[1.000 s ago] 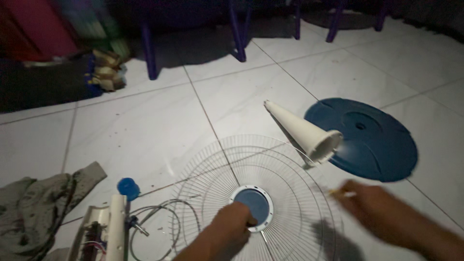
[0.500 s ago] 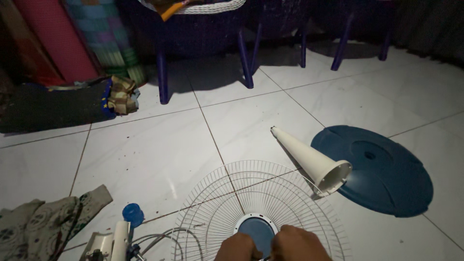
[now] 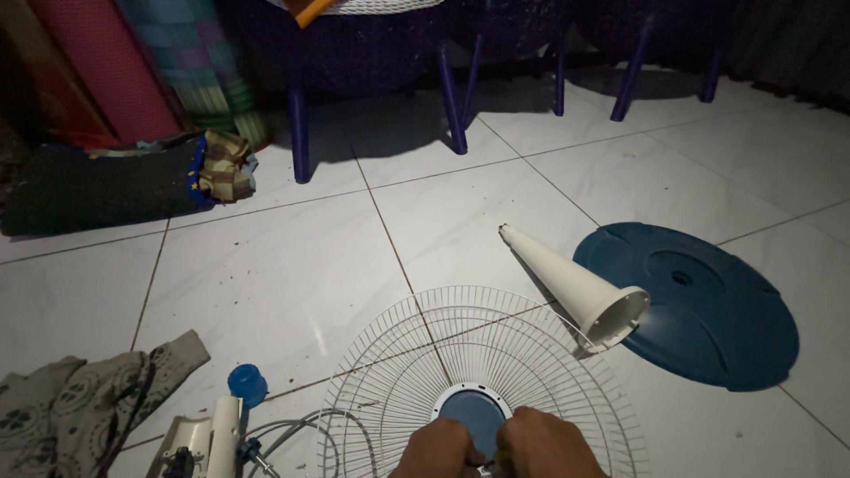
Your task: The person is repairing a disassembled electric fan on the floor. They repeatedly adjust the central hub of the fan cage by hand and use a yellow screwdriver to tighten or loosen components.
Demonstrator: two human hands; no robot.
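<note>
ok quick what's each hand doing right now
left hand: closed at the blue hub of the white fan grille.
right hand: closed at the same hub.

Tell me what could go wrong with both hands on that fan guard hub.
1. The left hand and right hand press at the hub of the thin wire guard; its spokes might bend.
2. The white cone lies touching the guard's rim and could roll if the guard shifts.
3. The cable loops beside the guard and might snag in the wires.

white tiled floor [image 3: 266,283] carries wire fan guard [image 3: 398,372], white cone [image 3: 567,283], blue base disc [image 3: 708,310], patterned cloth [image 3: 80,407].
</note>
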